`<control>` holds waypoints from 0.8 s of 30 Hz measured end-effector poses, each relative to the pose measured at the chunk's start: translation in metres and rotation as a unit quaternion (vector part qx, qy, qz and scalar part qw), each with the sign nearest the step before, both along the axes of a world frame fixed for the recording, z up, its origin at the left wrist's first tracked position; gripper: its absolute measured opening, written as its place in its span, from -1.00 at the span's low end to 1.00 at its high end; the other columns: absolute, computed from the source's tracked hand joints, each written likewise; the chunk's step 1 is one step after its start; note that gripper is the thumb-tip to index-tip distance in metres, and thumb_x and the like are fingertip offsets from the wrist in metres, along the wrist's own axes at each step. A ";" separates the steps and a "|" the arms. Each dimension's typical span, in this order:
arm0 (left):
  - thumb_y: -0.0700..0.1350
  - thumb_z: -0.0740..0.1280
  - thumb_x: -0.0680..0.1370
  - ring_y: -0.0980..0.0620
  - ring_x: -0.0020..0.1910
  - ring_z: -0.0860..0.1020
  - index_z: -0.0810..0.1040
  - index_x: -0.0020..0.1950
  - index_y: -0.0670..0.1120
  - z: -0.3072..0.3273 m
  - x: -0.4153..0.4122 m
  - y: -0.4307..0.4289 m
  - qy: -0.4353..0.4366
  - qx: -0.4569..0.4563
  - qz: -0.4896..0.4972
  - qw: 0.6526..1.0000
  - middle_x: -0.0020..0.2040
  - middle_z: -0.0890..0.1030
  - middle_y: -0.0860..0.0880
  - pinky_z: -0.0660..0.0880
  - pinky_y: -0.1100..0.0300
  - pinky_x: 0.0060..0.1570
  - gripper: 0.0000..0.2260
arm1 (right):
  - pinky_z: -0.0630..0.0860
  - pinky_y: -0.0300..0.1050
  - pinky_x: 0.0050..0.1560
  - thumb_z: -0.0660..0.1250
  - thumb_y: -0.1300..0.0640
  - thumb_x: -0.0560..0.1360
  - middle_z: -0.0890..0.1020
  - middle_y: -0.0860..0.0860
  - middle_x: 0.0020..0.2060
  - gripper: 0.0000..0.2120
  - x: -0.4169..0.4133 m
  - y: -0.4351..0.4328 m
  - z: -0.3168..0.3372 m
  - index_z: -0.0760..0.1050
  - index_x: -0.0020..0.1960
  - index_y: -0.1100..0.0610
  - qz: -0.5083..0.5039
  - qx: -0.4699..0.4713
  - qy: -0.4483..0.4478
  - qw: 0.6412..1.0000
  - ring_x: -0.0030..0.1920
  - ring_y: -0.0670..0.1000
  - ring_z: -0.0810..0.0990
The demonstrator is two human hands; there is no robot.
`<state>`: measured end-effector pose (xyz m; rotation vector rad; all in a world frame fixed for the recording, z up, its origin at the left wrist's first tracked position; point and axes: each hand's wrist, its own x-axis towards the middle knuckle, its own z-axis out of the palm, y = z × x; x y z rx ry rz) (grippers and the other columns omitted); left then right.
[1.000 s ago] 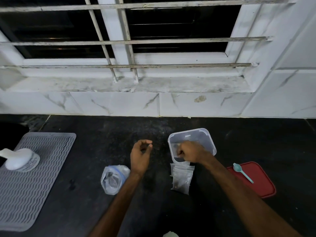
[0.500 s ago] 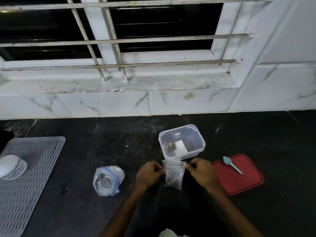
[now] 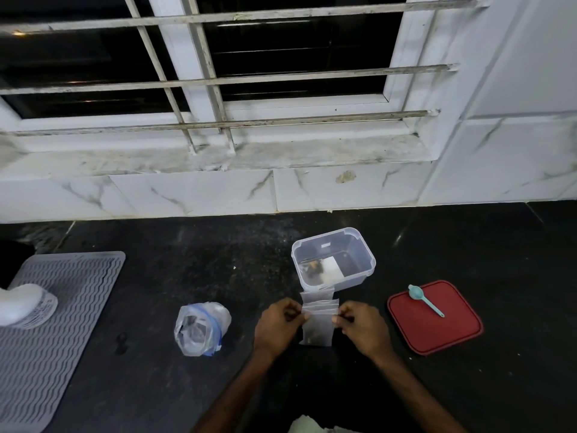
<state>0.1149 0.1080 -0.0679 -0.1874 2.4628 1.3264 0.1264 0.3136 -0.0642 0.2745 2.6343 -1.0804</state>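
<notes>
A small clear zip bag lies on the black counter, with other flat bags stacked under it toward the tub. My left hand pinches its upper left edge and my right hand pinches its upper right edge. Just behind the bags stands an open clear plastic tub holding a white packet and some brown bits.
A red lid with a small teal spoon on it lies to the right. A crumpled clear bag with blue trim sits to the left. Farther left, a grey ribbed mat carries a white bottle. Tiled wall and barred window behind.
My right hand came out of the tub and my left hand moved in from the left; both now pinch the top of the small bag.
</notes>
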 end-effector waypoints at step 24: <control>0.02 0.47 0.45 0.22 -0.23 0.60 0.58 -0.15 0.15 0.067 -0.002 0.030 0.190 -0.012 0.000 0.982 -0.23 0.63 0.21 0.56 0.19 -0.20 -0.92 | 0.52 -0.12 -0.11 0.35 -0.08 0.48 0.58 -0.22 -0.17 -0.89 -0.008 0.007 0.066 0.60 -0.10 -0.08 0.108 0.051 0.221 0.968 -0.03 -0.21 0.46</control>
